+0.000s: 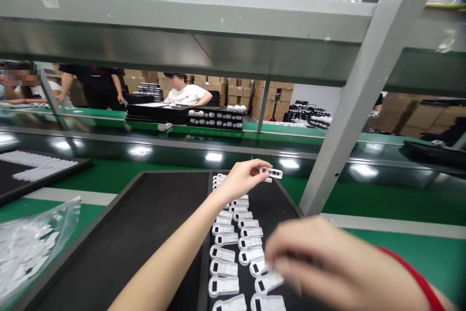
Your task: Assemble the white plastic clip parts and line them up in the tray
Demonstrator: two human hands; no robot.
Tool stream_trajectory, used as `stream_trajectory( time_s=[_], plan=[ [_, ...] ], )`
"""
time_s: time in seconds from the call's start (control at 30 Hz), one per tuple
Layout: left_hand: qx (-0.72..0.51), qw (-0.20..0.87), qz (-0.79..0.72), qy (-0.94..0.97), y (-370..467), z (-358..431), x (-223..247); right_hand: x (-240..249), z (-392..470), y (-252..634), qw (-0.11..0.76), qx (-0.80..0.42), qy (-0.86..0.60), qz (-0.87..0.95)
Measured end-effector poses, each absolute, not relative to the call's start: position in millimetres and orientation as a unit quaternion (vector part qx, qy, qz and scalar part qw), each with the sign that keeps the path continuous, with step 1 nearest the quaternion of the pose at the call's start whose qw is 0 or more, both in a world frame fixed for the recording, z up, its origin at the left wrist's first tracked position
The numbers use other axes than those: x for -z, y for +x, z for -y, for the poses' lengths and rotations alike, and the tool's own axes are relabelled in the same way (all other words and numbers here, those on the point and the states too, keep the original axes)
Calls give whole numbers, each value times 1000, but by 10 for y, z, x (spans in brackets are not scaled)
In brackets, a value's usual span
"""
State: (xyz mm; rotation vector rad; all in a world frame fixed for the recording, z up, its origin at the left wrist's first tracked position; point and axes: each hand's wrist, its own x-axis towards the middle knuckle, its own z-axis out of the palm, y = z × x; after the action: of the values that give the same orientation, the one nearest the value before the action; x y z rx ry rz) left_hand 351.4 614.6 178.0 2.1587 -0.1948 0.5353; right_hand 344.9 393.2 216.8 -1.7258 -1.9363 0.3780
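Observation:
My left hand point(245, 177) reaches to the far right part of a black tray point(163, 214) and pinches a small white plastic part point(274, 173) with dark round holes. Nearer, my right hand point(316, 257) is blurred by motion over the tray's right side, its fingers curled; whether anything is between them cannot be made out. Two columns of white parts point(223, 268) with small dark windows lie in the tray, running from the near edge toward the far edge. The right column passes close to my right fingertips.
A plastic bag point(32, 253) of white pieces lies left of the tray, below another black tray point(40, 170) of white parts. A grey slanted post point(364, 83) stands at right under a metal shelf point(182, 15). Across the line, people sit and stand near stacked trays point(214, 119).

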Motion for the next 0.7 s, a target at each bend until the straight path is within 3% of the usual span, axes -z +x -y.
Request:
stream_trajectory(
  time_s=[0.13,0.2,0.47,0.7],
  plan=[
    [-265,552,94,785,3416,-6073,-1978,-2292,-4181,4058,530,-32,-680,506],
    [-270,568,87,772,3373,-6044,-2041,-2212,-4272,4256,589,-10,-669,453],
    [-279,580,61,763,3383,-6037,-2052,-1994,-4316,4391,599,-15,-673,433],
    [-260,616,60,741,3393,-6038,-2051,-1993,-4333,4380,563,93,-679,463]
  ],
)
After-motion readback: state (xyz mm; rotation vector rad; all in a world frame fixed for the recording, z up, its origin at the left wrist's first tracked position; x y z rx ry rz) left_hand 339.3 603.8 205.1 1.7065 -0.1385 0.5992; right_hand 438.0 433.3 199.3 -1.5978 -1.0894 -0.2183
